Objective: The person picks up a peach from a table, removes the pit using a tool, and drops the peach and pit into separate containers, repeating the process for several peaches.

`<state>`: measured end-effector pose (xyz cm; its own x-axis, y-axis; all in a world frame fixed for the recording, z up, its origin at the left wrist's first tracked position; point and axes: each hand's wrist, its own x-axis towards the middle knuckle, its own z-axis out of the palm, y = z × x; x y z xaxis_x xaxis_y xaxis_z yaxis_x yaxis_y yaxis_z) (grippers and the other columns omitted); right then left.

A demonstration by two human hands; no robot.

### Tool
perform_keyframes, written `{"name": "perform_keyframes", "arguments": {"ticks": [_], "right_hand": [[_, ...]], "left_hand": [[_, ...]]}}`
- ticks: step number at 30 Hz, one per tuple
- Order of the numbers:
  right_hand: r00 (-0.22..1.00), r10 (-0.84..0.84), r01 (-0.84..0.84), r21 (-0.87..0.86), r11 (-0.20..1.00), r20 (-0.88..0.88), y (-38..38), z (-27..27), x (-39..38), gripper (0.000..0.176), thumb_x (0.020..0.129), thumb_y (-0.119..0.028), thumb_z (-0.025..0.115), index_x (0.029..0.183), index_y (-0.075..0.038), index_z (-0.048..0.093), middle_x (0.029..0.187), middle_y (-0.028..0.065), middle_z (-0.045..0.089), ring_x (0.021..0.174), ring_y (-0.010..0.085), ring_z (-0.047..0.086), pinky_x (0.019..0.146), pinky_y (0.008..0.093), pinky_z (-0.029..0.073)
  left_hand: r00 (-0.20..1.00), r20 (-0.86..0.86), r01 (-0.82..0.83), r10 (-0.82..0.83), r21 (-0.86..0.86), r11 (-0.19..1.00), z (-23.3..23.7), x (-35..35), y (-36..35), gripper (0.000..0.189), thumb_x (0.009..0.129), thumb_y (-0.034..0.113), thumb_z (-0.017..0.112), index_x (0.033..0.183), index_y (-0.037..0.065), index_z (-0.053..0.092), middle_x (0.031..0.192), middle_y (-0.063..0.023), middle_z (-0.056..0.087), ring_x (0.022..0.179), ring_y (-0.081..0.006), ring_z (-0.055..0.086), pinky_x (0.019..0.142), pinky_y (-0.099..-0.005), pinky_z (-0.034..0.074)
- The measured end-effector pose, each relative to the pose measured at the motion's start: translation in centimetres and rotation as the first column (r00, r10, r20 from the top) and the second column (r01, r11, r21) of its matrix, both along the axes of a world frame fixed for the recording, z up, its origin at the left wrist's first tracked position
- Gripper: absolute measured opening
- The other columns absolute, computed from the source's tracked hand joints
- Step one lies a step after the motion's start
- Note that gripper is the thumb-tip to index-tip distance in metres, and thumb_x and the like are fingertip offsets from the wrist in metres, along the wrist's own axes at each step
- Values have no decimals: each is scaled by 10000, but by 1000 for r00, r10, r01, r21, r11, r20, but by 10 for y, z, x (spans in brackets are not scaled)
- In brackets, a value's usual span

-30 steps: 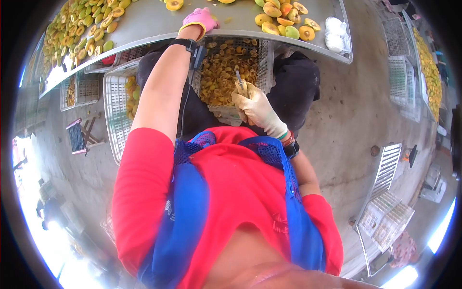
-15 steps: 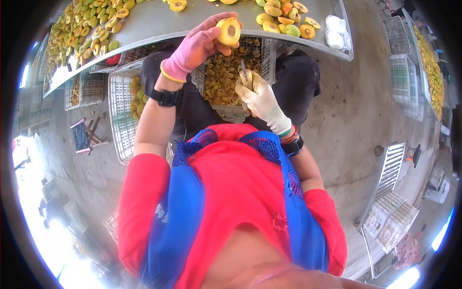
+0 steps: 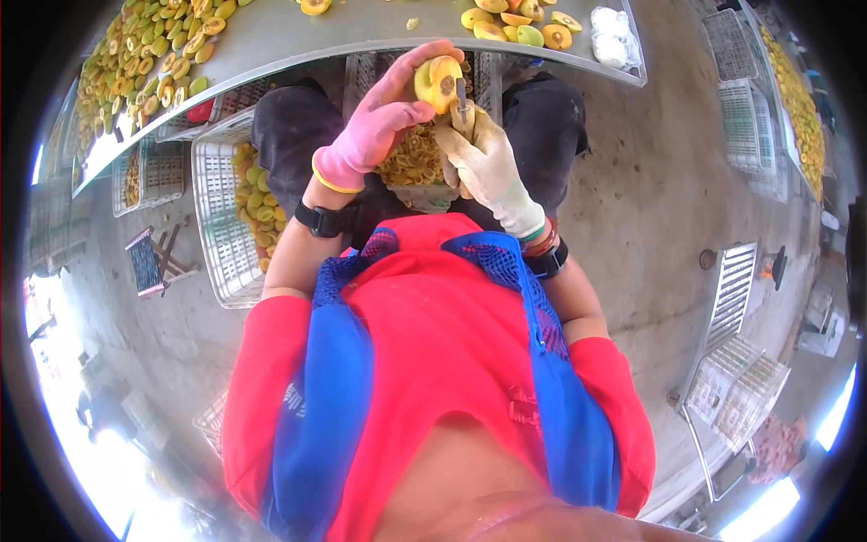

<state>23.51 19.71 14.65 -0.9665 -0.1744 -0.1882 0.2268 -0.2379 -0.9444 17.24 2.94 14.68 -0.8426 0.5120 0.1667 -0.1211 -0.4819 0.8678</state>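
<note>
My left hand [image 3: 380, 125], in a pink glove, grips a halved yellow peach [image 3: 435, 83] with its brown pit hollow facing right. My right hand [image 3: 484, 155], in a soiled white glove, is closed on a small pitting knife [image 3: 461, 95]. Its narrow metal blade points up and stands right at the peach's cut face. Both hands are above a crate between my knees, which holds yellow-brown fruit scraps [image 3: 411, 161]. My hands partly hide this crate.
A metal table [image 3: 348, 25] in front bears a large heap of halved peaches [image 3: 149, 54] at left, a smaller group [image 3: 519, 27] and a white plastic bundle [image 3: 610, 38] at right. A white crate of peaches [image 3: 212, 217] stands beside my left leg.
My left hand has brought the peach half down and to the right. The right hand has risen slightly, so the knife, earlier apart from the fruit, is now at its cut face.
</note>
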Motion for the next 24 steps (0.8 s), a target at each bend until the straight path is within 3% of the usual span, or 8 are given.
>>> {"name": "perform_keyframes", "arguments": {"ticks": [5, 8, 10, 14, 16, 18, 21, 24], "right_hand": [[999, -37, 38, 57, 998, -32, -5, -3, 2, 120, 915, -111, 613, 912, -29, 525, 658, 1, 531, 545, 84, 533, 475, 268, 408], [979, -56, 90, 169, 982, -197, -7, -8, 3, 128, 948, -99, 610, 1033, -12, 567, 788, 6, 581, 629, 75, 540, 544, 240, 435], [917, 9, 141, 343, 929, -400, -5, -26, -1, 129, 948, -96, 608, 1030, -7, 565, 798, 7, 582, 660, 71, 537, 570, 245, 442], [908, -67, 231, 362, 903, -413, -12, -7, 1, 136, 949, -93, 603, 1044, -6, 558, 801, 5, 578, 672, 66, 533, 579, 244, 444], [870, 38, 175, 379, 909, -492, -9, -25, -5, 147, 957, -101, 598, 1059, -7, 551, 798, 13, 586, 654, 76, 543, 568, 231, 444], [912, 54, 79, 304, 949, -406, -8, -16, -6, 149, 944, -82, 593, 1069, -6, 564, 832, 42, 606, 692, 112, 574, 600, 258, 467], [996, 36, -31, 61, 998, -85, -4, 1, -2, 167, 910, -40, 591, 1072, -2, 600, 900, 84, 636, 791, 168, 621, 684, 319, 512], [997, -2, 2, 0, 1000, -77, -8, -2, -2, 162, 912, -51, 601, 1066, -4, 598, 893, 68, 632, 794, 149, 618, 693, 307, 510]], "left_hand": [[992, 120, -65, 39, 220, 973, -7, 11, 20, 436, 1022, 268, 527, 1380, 44, 420, 1421, -201, 482, 1219, -300, 552, 1070, -440, 436], [981, 93, -182, 169, 151, 972, -6, 17, 30, 410, 1068, 381, 438, 1313, 52, 437, 1357, -210, 526, 1141, -305, 595, 998, -436, 494], [972, 20, -234, 233, 157, 960, -5, 19, 36, 404, 1074, 374, 423, 1316, 50, 428, 1330, -204, 539, 1111, -289, 607, 973, -420, 508], [923, -193, -317, 334, 117, 941, -5, 23, 43, 337, 1088, 302, 420, 1321, 59, 434, 1281, -135, 551, 1075, -203, 585, 972, -346, 481], [888, -285, -344, 362, 112, 932, -8, 22, 44, 313, 1089, 261, 420, 1325, 55, 434, 1285, -129, 544, 1078, -194, 578, 981, -345, 474], [859, -345, -365, 379, 107, 925, -12, 20, 44, 308, 1090, 249, 415, 1327, 54, 434, 1285, -127, 541, 1082, -193, 576, 986, -345, 469], [869, -339, -355, 361, 81, 931, -13, 19, 40, 305, 1091, 249, 412, 1327, 57, 437, 1290, -125, 533, 1089, -194, 573, 986, -344, 464], [845, -354, -404, 401, 68, 912, -16, 18, 42, 354, 1090, 324, 392, 1351, 85, 402, 1310, -187, 526, 1092, -251, 601, 982, -395, 486]]}}
